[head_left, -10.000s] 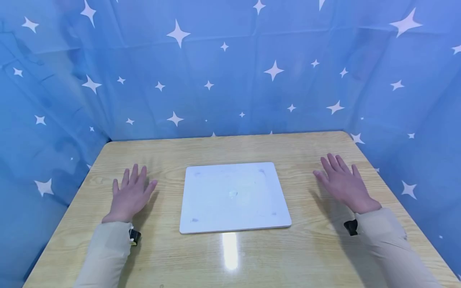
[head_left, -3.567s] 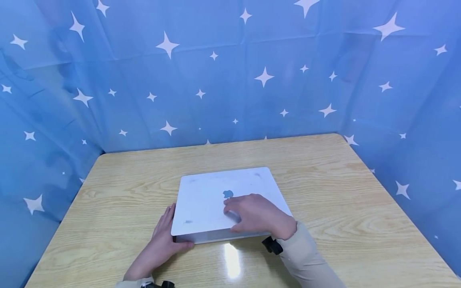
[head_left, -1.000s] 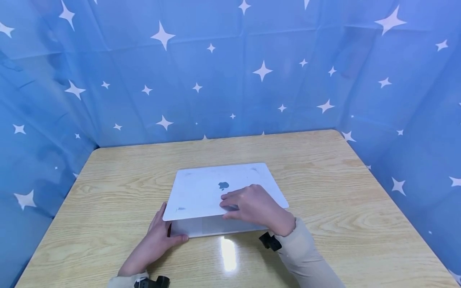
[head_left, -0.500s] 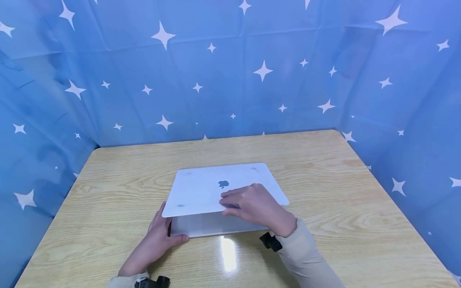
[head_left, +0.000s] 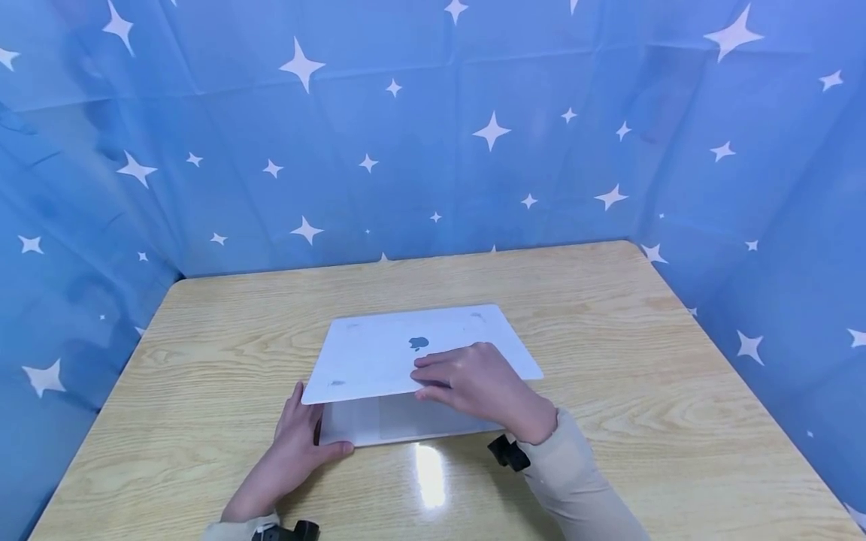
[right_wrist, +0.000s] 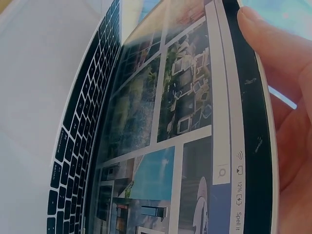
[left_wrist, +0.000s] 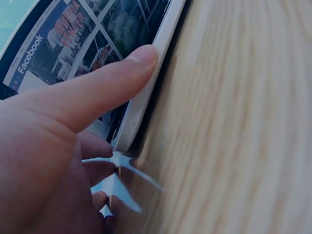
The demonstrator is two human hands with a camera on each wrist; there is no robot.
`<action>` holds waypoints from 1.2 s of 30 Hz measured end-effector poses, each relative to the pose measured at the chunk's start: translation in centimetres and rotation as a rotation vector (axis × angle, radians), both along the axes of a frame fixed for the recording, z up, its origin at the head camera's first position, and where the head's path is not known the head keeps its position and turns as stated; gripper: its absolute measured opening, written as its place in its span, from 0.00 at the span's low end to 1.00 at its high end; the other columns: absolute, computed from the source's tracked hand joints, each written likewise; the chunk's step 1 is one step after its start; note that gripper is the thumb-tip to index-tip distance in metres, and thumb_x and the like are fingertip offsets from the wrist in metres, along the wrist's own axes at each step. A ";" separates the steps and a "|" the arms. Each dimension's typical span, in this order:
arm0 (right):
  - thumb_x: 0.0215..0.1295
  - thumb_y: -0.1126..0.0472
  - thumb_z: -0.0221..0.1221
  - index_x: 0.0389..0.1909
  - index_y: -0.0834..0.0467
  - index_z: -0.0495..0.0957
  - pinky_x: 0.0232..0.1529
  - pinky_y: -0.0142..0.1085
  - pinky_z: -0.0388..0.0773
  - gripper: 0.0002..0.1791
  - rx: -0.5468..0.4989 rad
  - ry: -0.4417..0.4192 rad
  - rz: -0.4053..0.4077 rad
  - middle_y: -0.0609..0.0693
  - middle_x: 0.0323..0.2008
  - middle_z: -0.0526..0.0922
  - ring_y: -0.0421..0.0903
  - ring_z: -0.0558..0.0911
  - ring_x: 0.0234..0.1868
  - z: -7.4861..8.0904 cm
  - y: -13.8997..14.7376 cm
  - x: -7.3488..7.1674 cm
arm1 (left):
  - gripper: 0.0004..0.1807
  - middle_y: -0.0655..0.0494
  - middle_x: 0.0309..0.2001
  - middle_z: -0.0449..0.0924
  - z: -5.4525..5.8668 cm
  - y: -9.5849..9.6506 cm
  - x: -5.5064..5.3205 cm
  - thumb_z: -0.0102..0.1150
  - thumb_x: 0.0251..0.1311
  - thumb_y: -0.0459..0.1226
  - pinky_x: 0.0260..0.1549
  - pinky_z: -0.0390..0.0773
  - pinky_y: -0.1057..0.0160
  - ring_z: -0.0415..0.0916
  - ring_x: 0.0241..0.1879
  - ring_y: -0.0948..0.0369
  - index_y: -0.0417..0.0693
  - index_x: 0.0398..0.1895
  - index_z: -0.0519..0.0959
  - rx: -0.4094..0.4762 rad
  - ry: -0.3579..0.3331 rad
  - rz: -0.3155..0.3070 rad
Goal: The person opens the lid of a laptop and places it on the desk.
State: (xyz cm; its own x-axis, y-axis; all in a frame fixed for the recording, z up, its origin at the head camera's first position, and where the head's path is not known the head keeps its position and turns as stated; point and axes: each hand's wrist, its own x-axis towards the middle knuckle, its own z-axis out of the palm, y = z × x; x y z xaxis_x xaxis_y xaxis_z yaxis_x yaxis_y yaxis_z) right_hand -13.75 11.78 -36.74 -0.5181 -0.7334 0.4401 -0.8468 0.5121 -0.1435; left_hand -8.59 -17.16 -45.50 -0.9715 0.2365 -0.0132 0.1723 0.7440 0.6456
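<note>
A silver laptop (head_left: 365,353) with an apple logo lies on the wooden table, its lid partly raised. My right hand (head_left: 476,387) pinches the lid's front edge, the thumb under it and the fingers on top. In the right wrist view, the lit screen (right_wrist: 183,97) and black keyboard (right_wrist: 80,131) show between lid and base. My left hand (head_left: 294,443) holds the front left corner of the base. Its thumb (left_wrist: 112,83) lies on the front edge, and the other fingers are along the left side, partly hidden by the lid.
The wooden table (head_left: 649,361) spreads out around the laptop, with a bright reflection near the front. A blue curtain (head_left: 406,150) with white stars hangs behind it and along both sides. Black wrist cameras (head_left: 509,453) sit at both sleeves.
Ten seconds ago, both hands lay flat beside the closed laptop. Since then they have come onto it and the lid has lifted. Over the last second, the right hand has raised it slightly more.
</note>
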 end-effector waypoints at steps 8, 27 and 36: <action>0.52 0.49 0.62 0.37 0.48 0.83 0.30 0.31 0.78 0.12 -0.058 0.048 -0.024 0.42 0.39 0.82 0.34 0.80 0.38 -0.2 -0.1 -0.1 | 0.55 0.42 0.68 0.43 0.3 0.1 0.1 0.64 0.38 0.58 0.55 0.35 0.35 0.24 0.65 0.41 0.50 0.69 0.48 -0.006 -0.022 0.008; 0.53 0.47 0.61 0.33 0.44 0.80 0.14 0.21 0.63 0.09 -0.125 0.127 -0.157 0.35 0.32 0.75 0.28 0.73 0.23 0.4 -0.5 0.1 | 0.59 0.43 0.69 0.39 0.2 0.1 0.0 0.61 0.38 0.62 0.56 0.36 0.37 0.26 0.65 0.41 0.39 0.68 0.47 -0.052 -0.050 0.018; 0.53 0.46 0.60 0.25 0.44 0.78 0.15 0.22 0.61 0.08 -0.161 0.181 -0.215 0.35 0.24 0.69 0.28 0.67 0.19 0.5 -0.7 0.2 | 0.60 0.42 0.69 0.40 0.4 0.1 -0.1 0.59 0.38 0.63 0.56 0.35 0.37 0.24 0.65 0.42 0.38 0.68 0.46 -0.071 -0.111 0.029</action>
